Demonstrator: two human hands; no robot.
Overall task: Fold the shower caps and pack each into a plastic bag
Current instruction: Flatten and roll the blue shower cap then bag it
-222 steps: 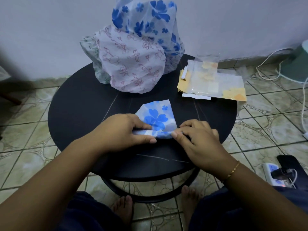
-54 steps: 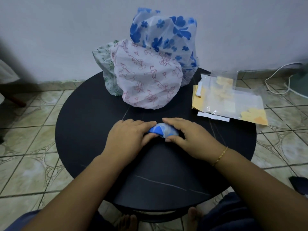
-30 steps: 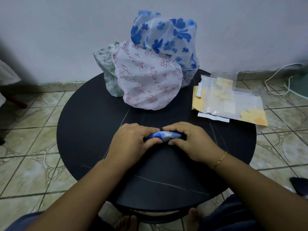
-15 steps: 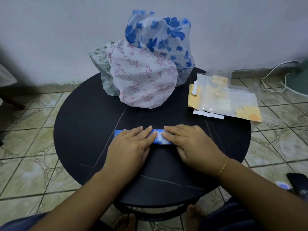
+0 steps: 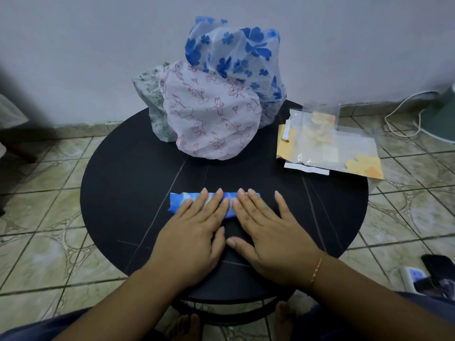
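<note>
A blue-flowered shower cap [image 5: 177,202], folded into a narrow flat strip, lies across the middle of the round black table [image 5: 118,193]. My left hand [image 5: 194,232] and my right hand [image 5: 266,232] lie flat side by side on it, fingers stretched out, pressing its right part down; only its left end shows fully. Unfolded caps are heaped at the table's back: a pink-printed one [image 5: 211,119], a blue-flowered one [image 5: 236,52] and a green-printed one [image 5: 150,99]. Clear plastic bags [image 5: 330,141] lie at the back right.
A white wall stands right behind the table. The floor is tiled. A white cable [image 5: 403,112] runs on the floor at the far right, and a power strip [image 5: 413,279] with a dark object lies at the lower right. My bare feet show under the table.
The cap went from a wide fold to a tight roll between my fingers, then to a long strip. Both hands have opened out flat on it.
</note>
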